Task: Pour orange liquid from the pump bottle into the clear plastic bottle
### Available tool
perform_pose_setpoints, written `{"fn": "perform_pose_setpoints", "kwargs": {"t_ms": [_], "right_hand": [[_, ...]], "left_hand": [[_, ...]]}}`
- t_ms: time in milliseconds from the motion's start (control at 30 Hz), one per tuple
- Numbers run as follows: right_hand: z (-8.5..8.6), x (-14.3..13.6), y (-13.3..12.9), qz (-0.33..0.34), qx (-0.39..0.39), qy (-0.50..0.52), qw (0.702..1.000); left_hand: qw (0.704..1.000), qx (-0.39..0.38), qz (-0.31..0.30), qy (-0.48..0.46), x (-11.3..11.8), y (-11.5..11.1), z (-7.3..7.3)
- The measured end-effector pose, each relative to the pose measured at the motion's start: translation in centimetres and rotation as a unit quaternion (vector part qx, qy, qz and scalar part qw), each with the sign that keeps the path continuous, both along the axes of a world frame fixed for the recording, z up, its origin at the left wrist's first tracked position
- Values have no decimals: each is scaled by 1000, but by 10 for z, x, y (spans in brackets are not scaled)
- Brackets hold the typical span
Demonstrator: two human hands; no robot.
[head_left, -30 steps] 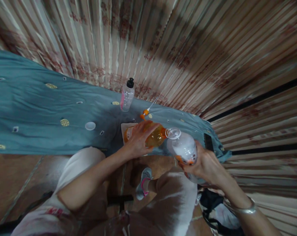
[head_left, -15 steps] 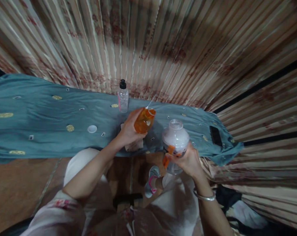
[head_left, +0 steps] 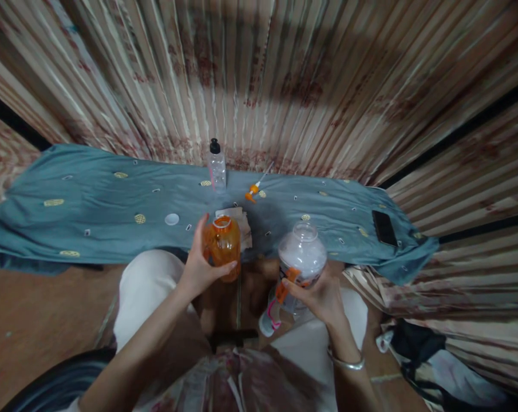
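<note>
At the cloth-covered bench [head_left: 99, 229], my left hand [head_left: 196, 272] grips an amber bottle [head_left: 226, 246], my right hand [head_left: 325, 294] a clear bottle [head_left: 301, 253]; both, presumably slick and squeezable, suit mid-body holds.

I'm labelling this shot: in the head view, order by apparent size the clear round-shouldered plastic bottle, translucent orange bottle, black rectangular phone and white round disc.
Clear round-shouldered plastic bottle
Translucent orange bottle
Black rectangular phone
White round disc
Nearness to the camera may enlarge both bottles.
</note>
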State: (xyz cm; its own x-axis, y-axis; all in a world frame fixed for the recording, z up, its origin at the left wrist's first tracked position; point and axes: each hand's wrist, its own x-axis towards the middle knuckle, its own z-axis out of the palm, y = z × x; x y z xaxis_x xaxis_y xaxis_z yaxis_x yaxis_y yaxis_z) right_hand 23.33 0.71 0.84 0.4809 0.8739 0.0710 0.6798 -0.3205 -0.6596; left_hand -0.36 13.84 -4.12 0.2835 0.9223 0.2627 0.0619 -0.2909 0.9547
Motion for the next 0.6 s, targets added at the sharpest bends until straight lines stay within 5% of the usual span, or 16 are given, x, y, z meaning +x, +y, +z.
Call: {"fn": "perform_pose_setpoints", "kwargs": {"t_ms": [133, 333, 467, 600], "right_hand": [[1, -10, -9, 8, 15, 20, 1000], [8, -18, -6, 2, 7, 27, 1000], [7, -20, 2, 5, -14, 16, 1000], [7, -22, 13, 20, -18, -6, 1000]], "left_hand": [[1000, -10, 6, 25, -8, -12, 0], [990, 123, 73, 17, 13, 45, 17], [994, 101, -17, 46, 27, 55, 14], [994, 100, -17, 45, 31, 57, 18]]}}
